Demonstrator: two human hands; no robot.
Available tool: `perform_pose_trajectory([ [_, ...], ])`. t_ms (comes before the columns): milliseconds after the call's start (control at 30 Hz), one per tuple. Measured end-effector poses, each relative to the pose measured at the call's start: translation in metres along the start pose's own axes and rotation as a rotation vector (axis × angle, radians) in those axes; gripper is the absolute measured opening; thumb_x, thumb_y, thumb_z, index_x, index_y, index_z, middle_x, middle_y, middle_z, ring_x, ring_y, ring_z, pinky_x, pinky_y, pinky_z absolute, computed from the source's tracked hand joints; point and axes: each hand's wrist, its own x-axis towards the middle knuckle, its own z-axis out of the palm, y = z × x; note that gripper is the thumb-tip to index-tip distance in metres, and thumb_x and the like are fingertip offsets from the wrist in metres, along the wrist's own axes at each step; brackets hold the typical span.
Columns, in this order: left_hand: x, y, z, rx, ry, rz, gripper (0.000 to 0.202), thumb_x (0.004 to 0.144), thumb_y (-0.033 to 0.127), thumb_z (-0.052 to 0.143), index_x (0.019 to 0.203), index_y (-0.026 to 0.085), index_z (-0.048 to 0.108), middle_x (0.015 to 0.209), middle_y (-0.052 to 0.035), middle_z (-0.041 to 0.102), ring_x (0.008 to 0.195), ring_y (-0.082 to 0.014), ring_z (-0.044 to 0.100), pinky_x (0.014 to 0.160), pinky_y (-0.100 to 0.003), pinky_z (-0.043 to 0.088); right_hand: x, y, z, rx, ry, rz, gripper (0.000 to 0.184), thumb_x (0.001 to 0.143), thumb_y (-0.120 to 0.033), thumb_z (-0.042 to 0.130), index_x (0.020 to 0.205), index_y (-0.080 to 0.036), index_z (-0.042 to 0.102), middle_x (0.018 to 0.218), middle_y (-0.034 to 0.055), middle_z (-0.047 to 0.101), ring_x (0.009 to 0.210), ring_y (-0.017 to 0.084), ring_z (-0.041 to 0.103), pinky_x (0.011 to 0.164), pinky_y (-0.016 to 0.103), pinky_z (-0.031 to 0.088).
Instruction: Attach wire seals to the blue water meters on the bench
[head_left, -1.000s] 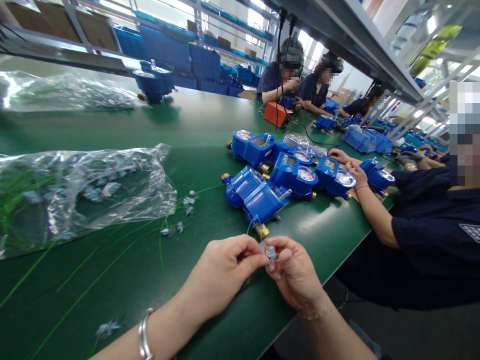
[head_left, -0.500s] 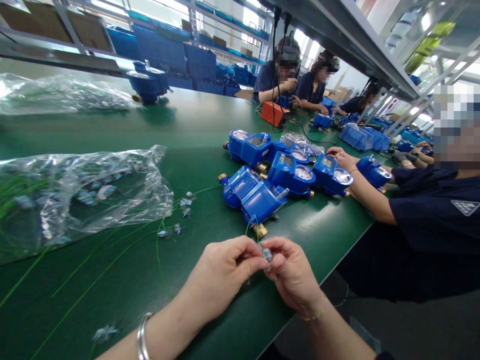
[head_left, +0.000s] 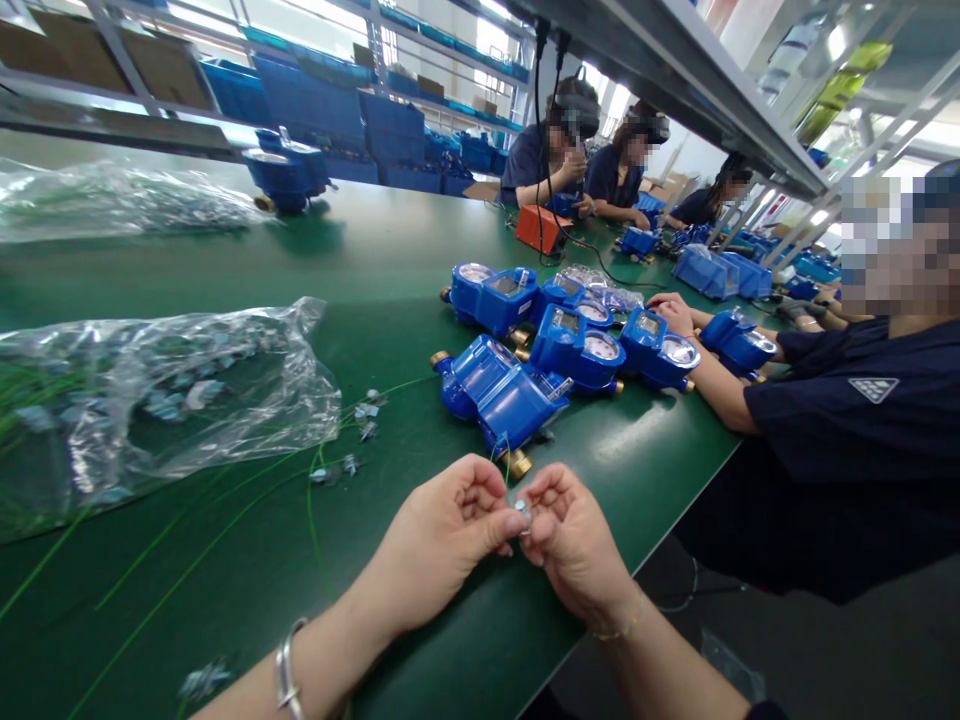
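My left hand point(head_left: 442, 535) and my right hand point(head_left: 574, 540) meet at the table's near edge, both pinched on a small clear seal point(head_left: 523, 512). A thin green wire point(head_left: 501, 450) runs from the seal up to the nearest blue water meter point(head_left: 499, 393), which lies just beyond my fingers with its brass end point(head_left: 517, 464) toward me. A silver bangle sits on my left wrist.
Several more blue meters point(head_left: 577, 345) lie beyond, where a person in a dark shirt point(head_left: 847, 440) on my right handles one. A clear bag of seals point(head_left: 150, 400) and loose green wires point(head_left: 315, 480) lie to the left. An orange box point(head_left: 536, 228) and other workers are farther off.
My hands have closed tighter together on the seal, which now shows less between the fingers. The view has shifted slightly; the person on my right has leaned closer.
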Motion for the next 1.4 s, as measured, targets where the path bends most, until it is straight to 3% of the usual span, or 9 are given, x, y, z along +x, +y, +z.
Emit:
perform_pose_trajectory([
  [233,-0.001,0.000,-0.002,0.046,-0.050,-0.011,0.029,0.073,0.026,0.064,0.099,0.016,0.057,0.068,0.0041,0.058,0.063,-0.0100,0.053,0.059,-0.021,0.043,0.001,-0.009,-0.001,-0.191,-0.008,-0.071,0.049,0.053,-0.026,0.084,0.084,-0.022,0.046,0.077,-0.0040,0.058,0.064,0.008,0.054,0.058,0.019,0.046],
  [367,-0.002,0.001,-0.003,0.098,-0.046,-0.034,0.021,0.078,0.030,0.060,0.094,0.016,0.063,0.077,-0.0004,0.066,0.067,-0.0122,0.057,0.065,-0.023,0.045,-0.002,-0.007,-0.004,-0.337,-0.011,-0.126,0.052,0.055,-0.022,0.082,0.092,-0.025,0.045,0.087,-0.0023,0.058,0.069,0.011,0.057,0.063,0.025,0.048],
  [533,-0.001,0.001,-0.003,0.113,0.052,0.012,0.023,0.077,0.035,0.061,0.090,0.017,0.066,0.074,-0.0008,0.066,0.067,-0.0137,0.057,0.066,-0.025,0.047,-0.012,-0.005,-0.004,-0.956,-0.030,-0.353,0.014,0.084,-0.020,0.053,0.098,-0.021,0.054,0.089,0.0040,0.058,0.080,0.016,0.055,0.074,0.031,0.046],
  [667,-0.002,0.000,-0.002,0.192,0.064,0.117,0.019,0.079,0.033,0.059,0.086,0.019,0.069,0.084,-0.0025,0.064,0.081,-0.0166,0.058,0.077,-0.027,0.046,-0.014,-0.004,0.003,-1.195,-0.038,-0.567,0.022,0.086,-0.013,0.045,0.104,-0.019,0.054,0.093,0.0082,0.058,0.087,0.020,0.053,0.079,0.036,0.044],
  [900,-0.004,-0.003,0.002,0.223,0.081,0.164,0.017,0.082,0.031,0.056,0.089,0.023,0.070,0.084,-0.0005,0.051,0.081,-0.0144,0.052,0.078,-0.025,0.042,-0.014,0.004,0.002,-1.358,-0.036,-0.688,0.032,0.083,-0.008,0.043,0.114,-0.016,0.050,0.096,0.0127,0.059,0.089,0.024,0.053,0.078,0.039,0.043],
  [1067,-0.005,-0.006,0.002,0.249,0.051,0.169,0.020,0.085,0.032,0.053,0.092,0.023,0.069,0.084,-0.0008,0.050,0.080,-0.0142,0.051,0.075,-0.024,0.042,-0.015,-0.002,0.004,-1.325,-0.048,-0.646,0.022,0.084,-0.009,0.039,0.099,-0.017,0.053,0.083,0.0092,0.057,0.078,0.021,0.052,0.070,0.035,0.040],
  [1233,-0.007,-0.005,0.002,0.343,0.065,0.201,0.023,0.085,0.036,0.051,0.089,0.023,0.070,0.073,0.0007,0.045,0.071,-0.0132,0.049,0.067,-0.023,0.041,-0.017,-0.008,0.010,-1.180,-0.022,-0.502,0.016,0.085,-0.014,0.039,0.077,-0.018,0.052,0.070,0.0022,0.049,0.067,0.015,0.046,0.062,0.029,0.033],
  [1333,-0.009,-0.004,0.004,0.367,0.058,0.222,0.022,0.086,0.035,0.051,0.084,0.023,0.069,0.072,0.0010,0.046,0.069,-0.0123,0.049,0.066,-0.022,0.040,-0.016,-0.005,0.012,-0.840,0.038,-0.288,0.022,0.086,-0.024,0.042,0.066,-0.018,0.049,0.063,-0.0001,0.046,0.059,0.012,0.042,0.057,0.026,0.030],
  [1400,-0.009,-0.005,0.005,0.355,0.051,0.243,0.021,0.086,0.034,0.052,0.083,0.022,0.068,0.074,0.0009,0.049,0.071,-0.0122,0.050,0.067,-0.022,0.041,-0.014,-0.001,0.013,-0.416,0.011,0.003,0.028,0.085,-0.032,0.038,0.061,-0.019,0.044,0.051,-0.0040,0.037,0.045,0.009,0.031,0.046,0.023,0.025],
])
